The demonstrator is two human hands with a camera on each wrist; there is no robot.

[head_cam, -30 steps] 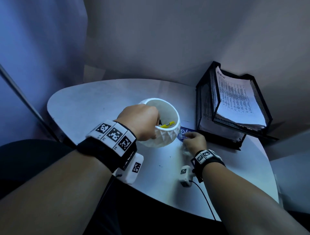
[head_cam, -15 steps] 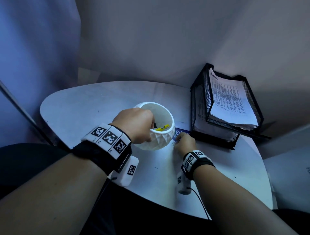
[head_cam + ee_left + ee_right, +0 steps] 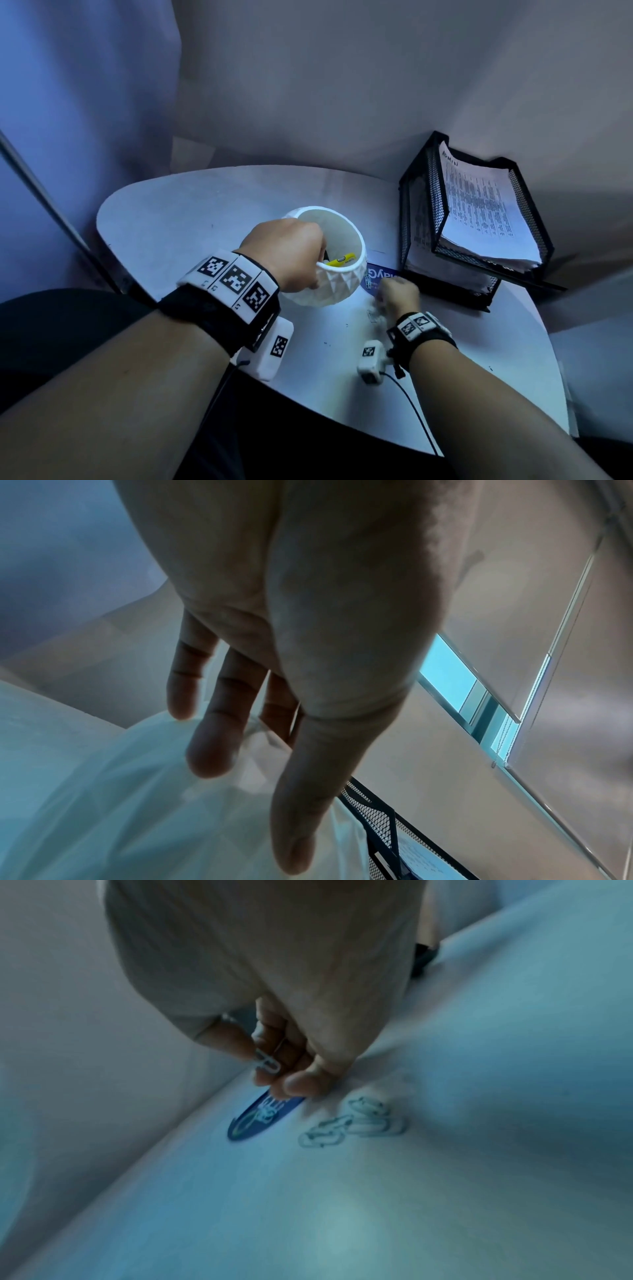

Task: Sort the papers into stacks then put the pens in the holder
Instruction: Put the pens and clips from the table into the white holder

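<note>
A white faceted holder (image 3: 329, 287) stands mid-table with a yellow pen (image 3: 340, 260) inside. My left hand (image 3: 287, 253) grips its near-left rim; in the left wrist view the fingers (image 3: 209, 750) lie against the holder (image 3: 137, 804). My right hand (image 3: 397, 294) is low over the table just right of the holder. It pinches a paper clip (image 3: 267, 1064) between thumb and fingers. Several more clips (image 3: 356, 1123) lie loose beside a blue card (image 3: 263, 1118). Printed papers (image 3: 486, 212) sit stacked in a black mesh tray (image 3: 421, 212).
The two-tier tray fills the table's back right corner, with more sheets (image 3: 445, 270) in its lower tier. The blue card (image 3: 376, 277) lies between holder and tray. Walls close in behind the rounded white table (image 3: 178, 219). A cable (image 3: 414, 411) trails from my right wrist.
My right hand has shifted slightly among the clips by the blue card. The left hand has kept its hold on the holder's rim. The head view has moved a little.
</note>
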